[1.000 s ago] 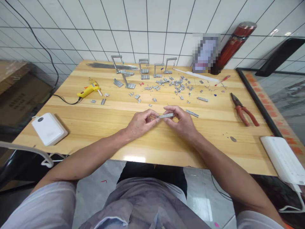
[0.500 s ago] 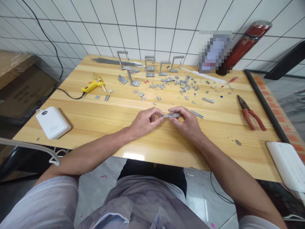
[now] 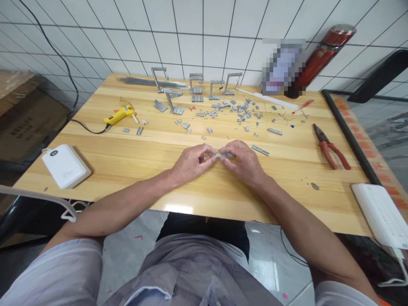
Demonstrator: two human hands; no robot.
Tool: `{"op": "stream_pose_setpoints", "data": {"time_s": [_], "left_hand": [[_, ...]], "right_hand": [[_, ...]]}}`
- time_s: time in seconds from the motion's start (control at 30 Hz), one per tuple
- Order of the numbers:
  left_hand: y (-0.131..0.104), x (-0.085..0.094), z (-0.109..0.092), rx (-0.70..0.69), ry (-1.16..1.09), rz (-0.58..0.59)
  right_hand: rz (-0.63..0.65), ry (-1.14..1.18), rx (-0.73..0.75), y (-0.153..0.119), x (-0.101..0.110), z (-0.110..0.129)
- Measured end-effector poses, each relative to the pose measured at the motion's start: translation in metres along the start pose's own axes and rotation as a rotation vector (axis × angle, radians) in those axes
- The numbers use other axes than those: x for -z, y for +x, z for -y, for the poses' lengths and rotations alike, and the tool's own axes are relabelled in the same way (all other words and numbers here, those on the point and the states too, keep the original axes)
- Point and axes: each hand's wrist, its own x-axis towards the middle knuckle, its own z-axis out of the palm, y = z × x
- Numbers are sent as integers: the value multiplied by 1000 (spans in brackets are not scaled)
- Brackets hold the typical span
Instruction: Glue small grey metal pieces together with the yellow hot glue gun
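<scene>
A thin grey metal strip (image 3: 227, 155) is pinched between both hands, low over the front middle of the table. My left hand (image 3: 194, 162) closes thumb and fingers on its left end. With thumb and fingertips my right hand (image 3: 244, 161) grips the strip too, covering part of it. Just right of my right hand a second flat grey strip (image 3: 260, 150) lies on the wood. Farther back are many small grey metal pieces (image 3: 245, 111), scattered loosely. Behind them stand several small grey frames (image 3: 217, 89) with hook-shaped arms.
A yellow glue gun (image 3: 120, 114) and a white power bank (image 3: 66, 165) lie on the left of the table (image 3: 153, 144). On the right are red-handled pliers (image 3: 330, 146) and a white device (image 3: 381, 214). A red flask (image 3: 325, 57) leans at the back.
My right hand has shifted slightly left along the strip, closer to my left hand, and less of the strip shows. The whole view has moved a little to the right.
</scene>
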Motion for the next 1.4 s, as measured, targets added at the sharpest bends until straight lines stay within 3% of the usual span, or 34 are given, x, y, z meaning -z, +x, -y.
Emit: {"op": "stream_pose_setpoints", "data": {"time_s": [0.13,0.3,0.47,0.53,0.77,0.9,1.4], "left_hand": [[1,2,0,-11,5,13],[5,7,8,-8,74,-85],[8,8,14,17,110,-57],[8,9,13,31,101,-70],[9,13,9,86,36,-72],[10,12,10,94,31,-91],[16,4,25,93,-63,-165]], "right_hand": [[34,-7,-9,-1,-2,-4],[77,-57,-70,-3,-6,-13],[148,-90,-137,-3,-7,-17],[85,-58,-161,-1,-3,-15],[-341,224,-376,11,21,-17],[-433,355,-454,14,22,-24],[-242,252,-366,13,19,-13]]}}
